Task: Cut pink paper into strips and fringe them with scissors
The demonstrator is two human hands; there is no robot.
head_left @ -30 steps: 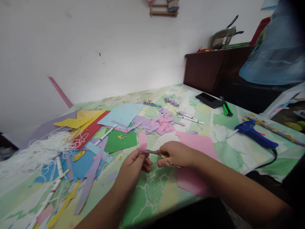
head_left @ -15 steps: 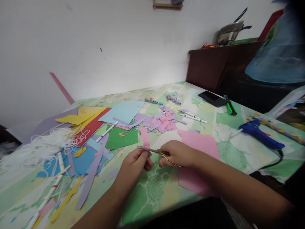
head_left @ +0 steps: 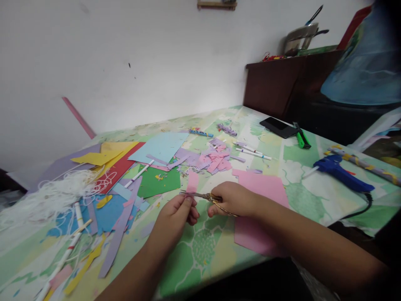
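My right hand (head_left: 230, 199) is closed round the gold handles of a pair of scissors (head_left: 202, 195). The blades point left and lie across a pink paper strip (head_left: 192, 182), close to my left fingertips. My left hand (head_left: 177, 213) pinches the lower end of that strip; the part inside the fingers is hidden. Under my right forearm lies a pink sheet (head_left: 263, 188). Beyond the hands, a pile of small pink and purple paper pieces (head_left: 216, 159) covers part of the flowered tablecloth (head_left: 200, 251).
On the left lie coloured sheets, a tangle of white string (head_left: 62, 196) and a long purple strip (head_left: 120, 234). To the right are a blue glue gun (head_left: 341, 173) with its cord, a green box cutter (head_left: 302, 138) and a black phone (head_left: 278, 126). White sticks (head_left: 253, 154) lie behind the pink sheet.
The scissor blades look slightly further apart and the pink strip stands straighter. Both hands keep nearly the same place; the whole view has shifted a little.
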